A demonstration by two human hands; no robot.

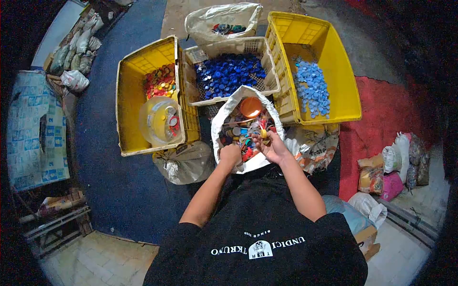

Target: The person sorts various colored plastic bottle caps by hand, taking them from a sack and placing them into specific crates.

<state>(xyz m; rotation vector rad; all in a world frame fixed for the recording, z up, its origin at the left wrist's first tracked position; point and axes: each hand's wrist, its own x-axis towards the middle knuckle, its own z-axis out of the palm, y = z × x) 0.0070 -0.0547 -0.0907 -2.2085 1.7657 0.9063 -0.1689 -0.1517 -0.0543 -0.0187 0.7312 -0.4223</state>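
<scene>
Fingers of left hand (230, 155) clenched on sack (224, 114) rim, right hand (271, 146) grasping small mixed caps (243, 133); risk: rim slips, sack slumps, caps spill onto floor.

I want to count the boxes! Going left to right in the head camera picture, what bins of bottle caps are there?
Yellow crate with red and mixed caps → white basket of dark blue caps → yellow crate with light blue caps.
</scene>
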